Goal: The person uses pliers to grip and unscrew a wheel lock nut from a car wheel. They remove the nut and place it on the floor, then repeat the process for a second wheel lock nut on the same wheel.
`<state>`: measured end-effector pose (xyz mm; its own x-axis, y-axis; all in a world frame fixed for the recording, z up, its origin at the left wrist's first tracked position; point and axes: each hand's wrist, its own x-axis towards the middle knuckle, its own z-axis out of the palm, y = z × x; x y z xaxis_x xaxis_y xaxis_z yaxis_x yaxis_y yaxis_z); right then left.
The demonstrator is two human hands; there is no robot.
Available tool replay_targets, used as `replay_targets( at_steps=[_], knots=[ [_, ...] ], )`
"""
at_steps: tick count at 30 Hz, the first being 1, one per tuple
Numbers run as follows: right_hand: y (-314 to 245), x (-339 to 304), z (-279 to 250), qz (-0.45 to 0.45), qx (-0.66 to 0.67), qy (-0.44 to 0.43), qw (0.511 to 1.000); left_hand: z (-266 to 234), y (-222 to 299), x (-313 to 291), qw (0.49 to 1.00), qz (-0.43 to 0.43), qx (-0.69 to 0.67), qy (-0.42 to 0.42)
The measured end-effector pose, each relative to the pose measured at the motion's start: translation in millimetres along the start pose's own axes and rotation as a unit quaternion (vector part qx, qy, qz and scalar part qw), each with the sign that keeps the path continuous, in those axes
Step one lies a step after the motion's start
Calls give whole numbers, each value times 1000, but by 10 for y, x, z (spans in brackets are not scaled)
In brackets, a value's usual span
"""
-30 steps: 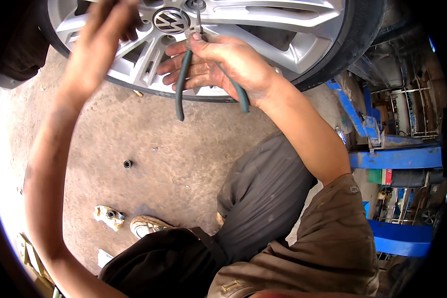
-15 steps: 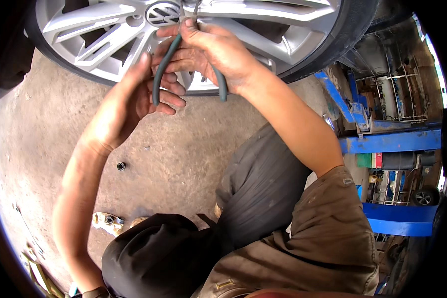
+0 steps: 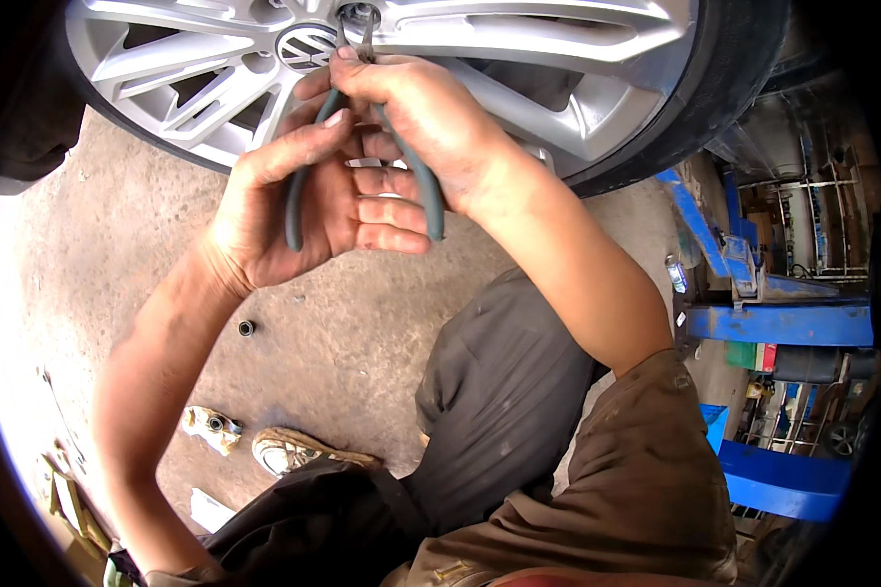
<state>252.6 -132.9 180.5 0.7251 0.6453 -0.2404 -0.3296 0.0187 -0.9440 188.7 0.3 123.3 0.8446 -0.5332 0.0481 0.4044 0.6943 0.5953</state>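
Note:
Pliers with grey-green handles (image 3: pixel 294 210) point away from me, their handles spread apart. Their jaws reach up to a bolt recess (image 3: pixel 359 16) beside the centre cap of a silver alloy wheel (image 3: pixel 597 27). My right hand (image 3: pixel 440 117) pinches the pliers near the pivot, thumb on top. Below it, my left hand (image 3: pixel 308 210) lies palm up around the handles. Its thumb is by the left handle, and its fingertips extend to the right handle. Part of the pivot is hidden behind the right thumb.
A small dark socket (image 3: pixel 246 329) lies on the concrete floor. Near my shoe (image 3: pixel 289 451) is a stained pale piece (image 3: pixel 210 428) with a dark ring on it. Blue metal beams (image 3: pixel 783 325) and shelving stand to the right. A black tyre (image 3: pixel 671 108) rims the wheel.
The view has shifted slightly. My left hand has slid right and turned its palm up, its fingers now reaching the right handle. The right hand keeps its pinch on the pliers.

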Motion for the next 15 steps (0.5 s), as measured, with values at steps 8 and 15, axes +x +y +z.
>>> replay_targets(
  at_steps=[8,15],
  knots=[
    [-80,41,-199,3,-177,-21,984,162,20,132,996,1,-80,-36],
    [-237,-97,-236,32,-167,-16,985,140,65,104,998,33,-22,-43]
  ],
)
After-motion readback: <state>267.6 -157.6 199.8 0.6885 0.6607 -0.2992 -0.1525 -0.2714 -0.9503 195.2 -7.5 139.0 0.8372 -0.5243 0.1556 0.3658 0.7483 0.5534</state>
